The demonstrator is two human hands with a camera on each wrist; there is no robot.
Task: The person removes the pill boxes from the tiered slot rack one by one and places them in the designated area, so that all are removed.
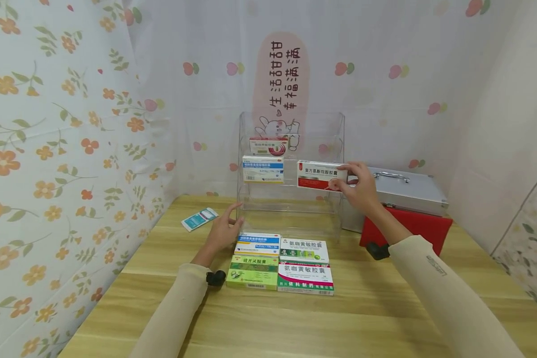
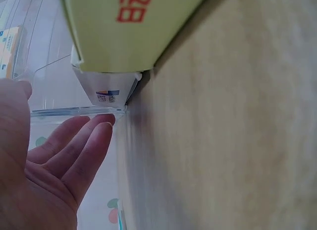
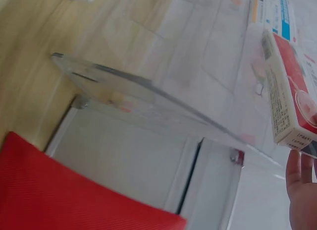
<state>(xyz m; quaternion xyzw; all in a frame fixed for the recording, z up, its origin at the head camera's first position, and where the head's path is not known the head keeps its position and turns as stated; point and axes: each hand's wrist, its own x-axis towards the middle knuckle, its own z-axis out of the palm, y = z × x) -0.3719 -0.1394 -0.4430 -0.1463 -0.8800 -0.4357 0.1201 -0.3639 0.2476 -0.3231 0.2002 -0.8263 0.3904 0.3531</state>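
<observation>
A white-and-red medicine box (image 1: pixel 319 175) is gripped at its right end by my right hand (image 1: pixel 362 186), in front of the clear acrylic rack (image 1: pixel 291 205). In the right wrist view the same medicine box (image 3: pixel 286 88) tilts near the rack's side panel. My left hand (image 1: pixel 223 229) touches the rack's lower left side, fingers fairly straight, as the left wrist view also shows. On the rack stand a blue-and-white box (image 1: pixel 263 169) and, a tier higher, a red-and-white box (image 1: pixel 268 145).
Before the rack lie a blue-and-white box (image 1: pixel 257 244), a green-and-white box (image 1: pixel 304 250), a lime-green box (image 1: pixel 252 272) and a pink-and-green box (image 1: pixel 306 277). A teal packet (image 1: pixel 199 219) lies left. A silver case (image 1: pixel 407 191) with red cloth (image 1: pixel 411 226) stands right.
</observation>
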